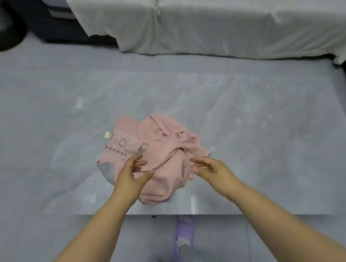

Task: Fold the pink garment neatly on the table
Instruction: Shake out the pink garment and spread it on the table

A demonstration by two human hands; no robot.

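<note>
Light reads soft and even from my feed — no hard shadows, only a faint dark patch under the crumpled pink garment point(162, 154). The clear plastic sheet point(255, 123) shows pale, milky glare. Everything looks slightly smeared, and the sofa cover point(217, 13) bows at the edges — wide-angle distortion.

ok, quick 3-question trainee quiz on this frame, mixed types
1. True or false: the pink garment lies flat and fully folded.
2. Which hand is over the garment's grey cuff side? A) left hand B) right hand
3. Fill in: both hands have their fingers ____.

Key:
1. False, it is a crumpled heap on the clear sheet.
2. A.
3. Open, gripping nothing.
</note>
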